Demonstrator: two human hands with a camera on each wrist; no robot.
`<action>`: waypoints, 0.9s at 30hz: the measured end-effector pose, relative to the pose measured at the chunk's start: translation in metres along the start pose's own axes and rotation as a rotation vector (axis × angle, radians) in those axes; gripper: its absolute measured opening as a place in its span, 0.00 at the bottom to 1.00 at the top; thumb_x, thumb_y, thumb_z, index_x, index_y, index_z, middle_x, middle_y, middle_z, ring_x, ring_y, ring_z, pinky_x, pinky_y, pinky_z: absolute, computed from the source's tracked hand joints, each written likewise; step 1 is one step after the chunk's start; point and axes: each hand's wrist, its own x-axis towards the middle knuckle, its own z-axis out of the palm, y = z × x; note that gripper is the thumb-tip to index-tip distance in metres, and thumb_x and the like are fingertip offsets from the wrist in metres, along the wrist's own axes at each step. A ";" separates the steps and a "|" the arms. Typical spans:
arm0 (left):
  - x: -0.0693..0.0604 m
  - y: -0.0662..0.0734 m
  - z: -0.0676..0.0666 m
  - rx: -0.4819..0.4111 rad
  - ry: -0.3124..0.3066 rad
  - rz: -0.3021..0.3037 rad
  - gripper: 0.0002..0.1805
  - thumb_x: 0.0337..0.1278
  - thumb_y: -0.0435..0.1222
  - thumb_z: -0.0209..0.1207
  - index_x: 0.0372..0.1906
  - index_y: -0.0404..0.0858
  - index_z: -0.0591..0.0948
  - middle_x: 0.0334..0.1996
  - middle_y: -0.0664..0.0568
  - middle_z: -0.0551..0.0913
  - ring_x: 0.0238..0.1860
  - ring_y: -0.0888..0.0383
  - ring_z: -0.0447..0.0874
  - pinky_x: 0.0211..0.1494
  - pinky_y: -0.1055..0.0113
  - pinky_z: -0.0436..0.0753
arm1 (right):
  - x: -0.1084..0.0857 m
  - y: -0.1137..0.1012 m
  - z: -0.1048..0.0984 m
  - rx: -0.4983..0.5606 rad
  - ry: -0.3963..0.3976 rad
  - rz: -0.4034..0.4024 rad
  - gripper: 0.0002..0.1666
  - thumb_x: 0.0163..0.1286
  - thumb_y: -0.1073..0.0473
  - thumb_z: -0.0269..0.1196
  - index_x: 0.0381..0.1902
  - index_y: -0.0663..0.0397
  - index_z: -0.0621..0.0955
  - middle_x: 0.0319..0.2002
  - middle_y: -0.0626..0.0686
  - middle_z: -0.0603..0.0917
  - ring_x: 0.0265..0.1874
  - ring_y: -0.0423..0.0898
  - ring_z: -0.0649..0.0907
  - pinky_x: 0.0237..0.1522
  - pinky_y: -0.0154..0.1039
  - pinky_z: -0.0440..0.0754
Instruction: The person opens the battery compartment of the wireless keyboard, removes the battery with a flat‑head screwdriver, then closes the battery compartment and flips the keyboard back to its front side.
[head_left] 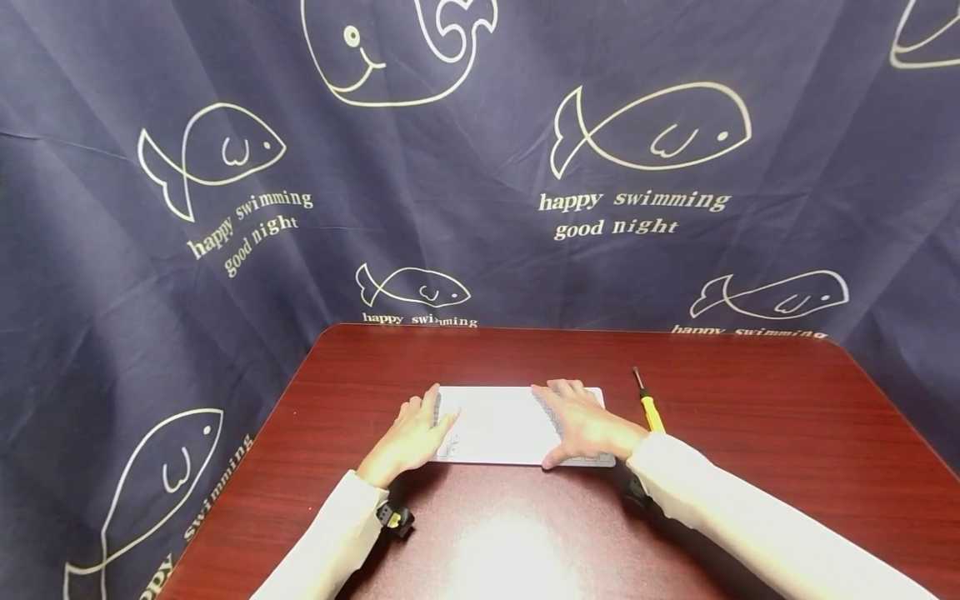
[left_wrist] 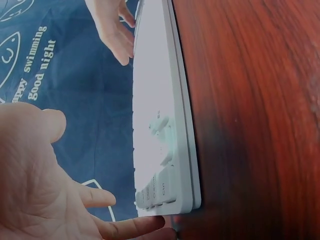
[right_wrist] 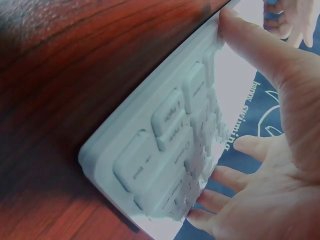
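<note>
A white computer keyboard (head_left: 495,425) lies lengthwise across the wooden table, its middle washed out by glare. At its left end is my left hand (head_left: 408,437); fingertips touch the end edge, while the thumb is raised apart from the keys in the left wrist view. My right hand (head_left: 588,423) spans the keyboard's right part from front to back. Its thumb (right_wrist: 250,37) rests on the near edge and its fingers (right_wrist: 220,192) reach the far edge, holding the board between them. Enter and arrow-side keys show in the right wrist view.
A screwdriver (head_left: 651,412) with a yellow handle lies to the right of the keyboard, its tip pointing away and partly behind the right wrist. The dark red table (head_left: 375,358) ends at a blue curtain (head_left: 480,183) printed with fish.
</note>
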 end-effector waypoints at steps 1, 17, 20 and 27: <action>0.000 0.000 0.000 -0.008 0.002 -0.004 0.42 0.65 0.61 0.42 0.71 0.34 0.57 0.59 0.31 0.66 0.62 0.37 0.61 0.61 0.45 0.63 | 0.000 0.000 0.000 -0.003 0.000 0.002 0.66 0.32 0.43 0.81 0.68 0.58 0.64 0.62 0.66 0.64 0.60 0.62 0.63 0.56 0.61 0.62; 0.003 0.007 -0.003 -0.160 0.153 -0.022 0.35 0.69 0.56 0.40 0.70 0.38 0.59 0.56 0.32 0.68 0.62 0.39 0.61 0.61 0.46 0.63 | -0.002 0.004 -0.002 -0.059 0.038 -0.035 0.63 0.33 0.39 0.79 0.66 0.60 0.67 0.61 0.63 0.67 0.58 0.59 0.66 0.53 0.58 0.65; 0.003 0.013 -0.009 -0.183 0.213 0.013 0.34 0.69 0.57 0.39 0.70 0.38 0.61 0.54 0.35 0.70 0.60 0.41 0.63 0.60 0.47 0.64 | -0.004 0.006 -0.004 -0.046 0.064 -0.040 0.64 0.33 0.38 0.79 0.66 0.60 0.67 0.61 0.62 0.67 0.58 0.59 0.67 0.51 0.58 0.65; 0.004 0.029 -0.025 -0.322 0.475 0.190 0.25 0.70 0.46 0.46 0.65 0.39 0.66 0.46 0.43 0.74 0.51 0.49 0.70 0.53 0.53 0.68 | -0.008 0.011 -0.012 0.055 0.109 -0.071 0.64 0.36 0.37 0.78 0.67 0.62 0.65 0.60 0.59 0.68 0.58 0.57 0.67 0.56 0.55 0.67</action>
